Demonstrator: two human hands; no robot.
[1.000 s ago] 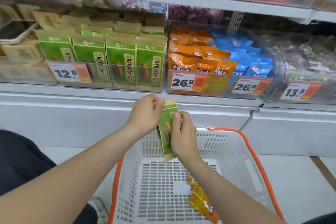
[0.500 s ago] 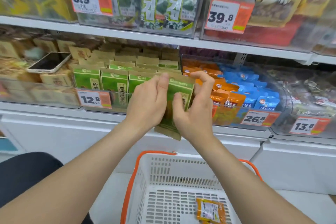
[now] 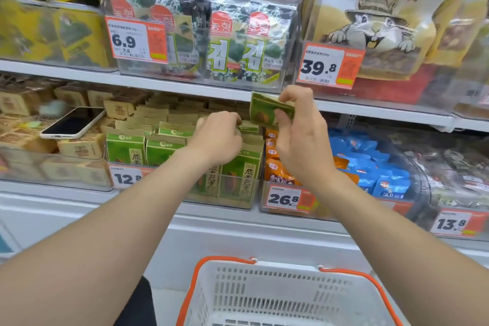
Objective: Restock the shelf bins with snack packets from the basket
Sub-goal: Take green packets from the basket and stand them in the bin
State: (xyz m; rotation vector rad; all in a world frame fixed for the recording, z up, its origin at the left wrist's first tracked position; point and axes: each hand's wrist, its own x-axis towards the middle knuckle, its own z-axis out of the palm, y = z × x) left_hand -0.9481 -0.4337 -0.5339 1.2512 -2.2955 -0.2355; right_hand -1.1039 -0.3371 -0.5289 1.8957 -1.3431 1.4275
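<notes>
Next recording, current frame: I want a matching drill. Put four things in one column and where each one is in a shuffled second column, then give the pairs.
Column one
1. green packet
2. phone
3. basket
4. left hand

Column two
A. lying on the tan packets
B. at the bottom edge of the view
C. pinched in the fingers of the right hand, raised above the bins
D. on the shelved green packets

Pairs: 1-C, 2-A, 3-B, 4-D

Green packet (image 3: pixel 266 111), tilted, above bin (image 3: pixel 238 194)
</notes>
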